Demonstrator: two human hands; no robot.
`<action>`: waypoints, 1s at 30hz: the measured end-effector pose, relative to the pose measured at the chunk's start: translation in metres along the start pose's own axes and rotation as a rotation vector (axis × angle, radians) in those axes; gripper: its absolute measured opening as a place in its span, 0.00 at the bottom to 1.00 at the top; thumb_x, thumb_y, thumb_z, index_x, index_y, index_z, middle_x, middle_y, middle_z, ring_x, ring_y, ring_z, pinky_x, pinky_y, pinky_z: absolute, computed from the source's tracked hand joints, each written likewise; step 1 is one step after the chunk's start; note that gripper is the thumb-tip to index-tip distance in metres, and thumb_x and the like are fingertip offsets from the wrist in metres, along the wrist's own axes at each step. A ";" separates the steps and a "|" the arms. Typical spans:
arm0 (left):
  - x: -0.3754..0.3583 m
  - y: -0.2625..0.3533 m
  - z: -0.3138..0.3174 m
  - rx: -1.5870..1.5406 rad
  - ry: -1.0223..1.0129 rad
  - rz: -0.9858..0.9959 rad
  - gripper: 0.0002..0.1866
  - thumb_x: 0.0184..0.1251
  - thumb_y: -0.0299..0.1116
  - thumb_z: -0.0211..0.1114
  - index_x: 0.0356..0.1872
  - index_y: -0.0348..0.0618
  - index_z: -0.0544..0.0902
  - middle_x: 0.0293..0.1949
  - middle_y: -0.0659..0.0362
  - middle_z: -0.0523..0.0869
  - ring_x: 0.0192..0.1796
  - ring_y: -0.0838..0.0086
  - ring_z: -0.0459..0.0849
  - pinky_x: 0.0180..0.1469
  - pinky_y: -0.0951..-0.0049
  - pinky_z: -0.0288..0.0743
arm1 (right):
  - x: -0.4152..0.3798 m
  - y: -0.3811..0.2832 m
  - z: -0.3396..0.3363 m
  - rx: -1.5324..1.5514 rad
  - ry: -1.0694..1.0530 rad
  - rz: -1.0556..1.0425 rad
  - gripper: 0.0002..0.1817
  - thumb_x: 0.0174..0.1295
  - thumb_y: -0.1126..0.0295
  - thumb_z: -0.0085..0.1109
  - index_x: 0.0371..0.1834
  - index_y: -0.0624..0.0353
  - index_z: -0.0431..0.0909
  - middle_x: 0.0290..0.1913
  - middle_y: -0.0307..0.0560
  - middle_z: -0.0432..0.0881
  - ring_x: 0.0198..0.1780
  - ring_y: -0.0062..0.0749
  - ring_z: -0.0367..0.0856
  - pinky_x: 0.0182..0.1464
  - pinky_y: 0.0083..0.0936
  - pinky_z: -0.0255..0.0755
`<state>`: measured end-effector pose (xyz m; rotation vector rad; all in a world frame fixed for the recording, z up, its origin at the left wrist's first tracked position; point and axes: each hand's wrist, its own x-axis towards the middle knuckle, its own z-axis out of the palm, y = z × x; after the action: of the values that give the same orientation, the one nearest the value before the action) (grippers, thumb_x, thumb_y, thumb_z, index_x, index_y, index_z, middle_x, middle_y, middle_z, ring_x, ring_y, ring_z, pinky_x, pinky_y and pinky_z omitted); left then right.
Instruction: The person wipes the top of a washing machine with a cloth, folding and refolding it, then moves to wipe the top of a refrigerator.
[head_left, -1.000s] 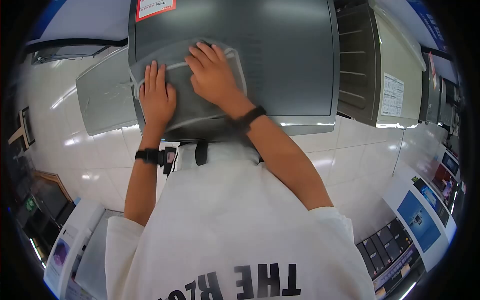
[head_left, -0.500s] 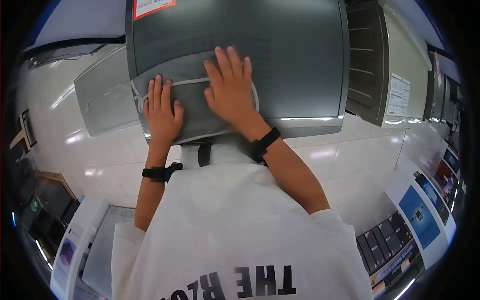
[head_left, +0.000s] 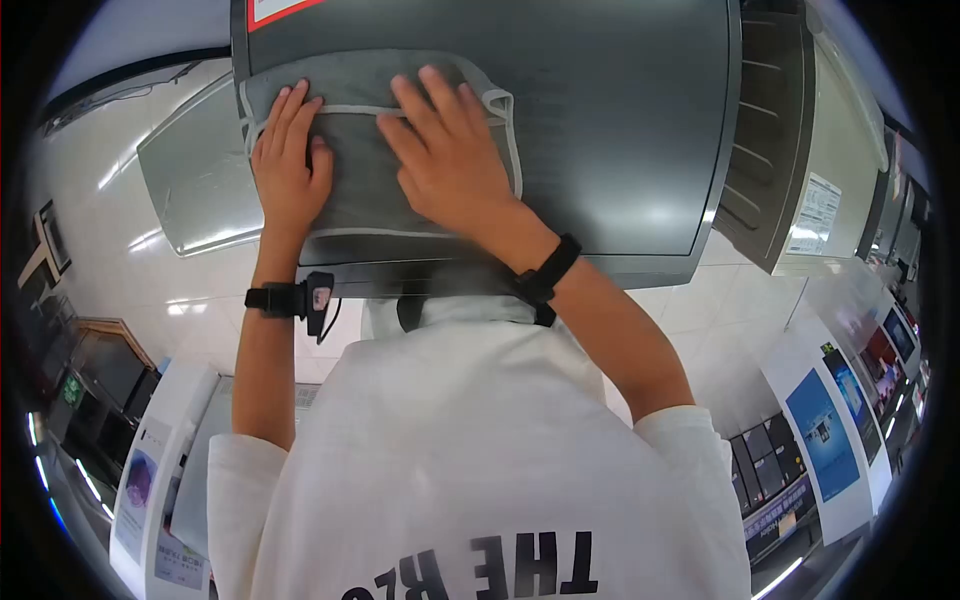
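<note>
A folded grey cloth with pale edging (head_left: 365,190) lies on the dark grey top of a cabinet-like appliance (head_left: 620,150). My left hand (head_left: 292,165) rests flat on the cloth's left part, fingers stretched forward. My right hand (head_left: 450,160) lies on its right half with the fingers spread. A pale trim line runs across the cloth under both hands. At the cloth's upper right corner a small light loop or fold (head_left: 497,100) shows. Neither hand grips anything. Each wrist wears a black band.
A red-bordered label (head_left: 275,10) is on the appliance's far left. To the right stands a beige unit with a dark ribbed side (head_left: 775,130). A clear panel (head_left: 195,170) is at the left. Behind me are display stands (head_left: 145,480) and dark boxes (head_left: 770,460).
Both hands have shifted slightly left and forward with the cloth, which now sits farther from the appliance's near edge. Its upper right corner, with the loop, now shows beside my right hand.
</note>
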<state>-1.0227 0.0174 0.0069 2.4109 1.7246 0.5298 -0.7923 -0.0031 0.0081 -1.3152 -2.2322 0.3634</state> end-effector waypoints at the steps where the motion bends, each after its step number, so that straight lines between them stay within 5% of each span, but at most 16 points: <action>1: 0.003 -0.003 0.001 -0.017 -0.013 0.003 0.24 0.62 0.27 0.57 0.61 0.45 0.81 0.72 0.57 0.78 0.76 0.59 0.71 0.70 0.56 0.66 | 0.002 -0.002 0.002 0.005 0.008 0.051 0.23 0.57 0.66 0.62 0.58 0.56 0.79 0.74 0.56 0.69 0.77 0.57 0.62 0.74 0.53 0.60; 4: 0.012 -0.011 0.001 -0.063 -0.013 0.040 0.24 0.62 0.27 0.57 0.61 0.45 0.81 0.72 0.57 0.77 0.77 0.60 0.71 0.69 0.55 0.66 | 0.005 -0.004 0.010 -0.014 0.056 0.149 0.31 0.54 0.63 0.64 0.64 0.58 0.76 0.74 0.60 0.68 0.77 0.58 0.61 0.74 0.53 0.58; 8: 0.001 -0.005 -0.001 -0.001 0.020 -0.016 0.24 0.63 0.26 0.57 0.62 0.44 0.80 0.73 0.56 0.76 0.77 0.57 0.70 0.70 0.51 0.66 | -0.003 -0.005 0.004 -0.099 0.084 0.224 0.29 0.60 0.61 0.61 0.66 0.56 0.76 0.75 0.61 0.67 0.77 0.57 0.61 0.75 0.53 0.55; 18: -0.083 0.029 -0.020 -0.056 0.038 -0.164 0.21 0.62 0.20 0.55 0.57 0.39 0.81 0.69 0.48 0.79 0.74 0.46 0.72 0.72 0.48 0.67 | -0.056 -0.022 -0.005 -0.105 -0.023 0.108 0.26 0.64 0.57 0.59 0.64 0.52 0.79 0.76 0.55 0.68 0.79 0.51 0.60 0.75 0.56 0.55; 21: -0.076 0.034 -0.021 -0.096 0.033 -0.301 0.19 0.62 0.21 0.56 0.55 0.40 0.81 0.67 0.50 0.81 0.73 0.47 0.73 0.71 0.50 0.68 | -0.055 -0.021 -0.006 -0.113 -0.031 0.091 0.26 0.63 0.57 0.60 0.64 0.52 0.79 0.76 0.54 0.68 0.79 0.51 0.60 0.75 0.55 0.55; 25: -0.049 0.047 -0.018 0.070 -0.030 -0.397 0.19 0.66 0.30 0.58 0.58 0.42 0.80 0.69 0.52 0.79 0.73 0.50 0.73 0.69 0.39 0.66 | -0.052 -0.022 -0.005 -0.105 -0.030 0.105 0.26 0.62 0.57 0.61 0.63 0.52 0.80 0.75 0.53 0.69 0.78 0.49 0.62 0.75 0.54 0.56; 30: -0.024 0.048 0.008 0.160 -0.090 -0.413 0.27 0.72 0.32 0.52 0.72 0.43 0.68 0.81 0.52 0.63 0.83 0.53 0.55 0.75 0.33 0.51 | -0.034 -0.017 -0.005 -0.057 -0.007 0.116 0.26 0.58 0.59 0.63 0.61 0.52 0.80 0.75 0.53 0.70 0.78 0.49 0.63 0.75 0.52 0.56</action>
<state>-0.9837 -0.0211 0.0092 2.0401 2.2121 0.2317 -0.7884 -0.0413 0.0096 -1.4800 -2.1926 0.3493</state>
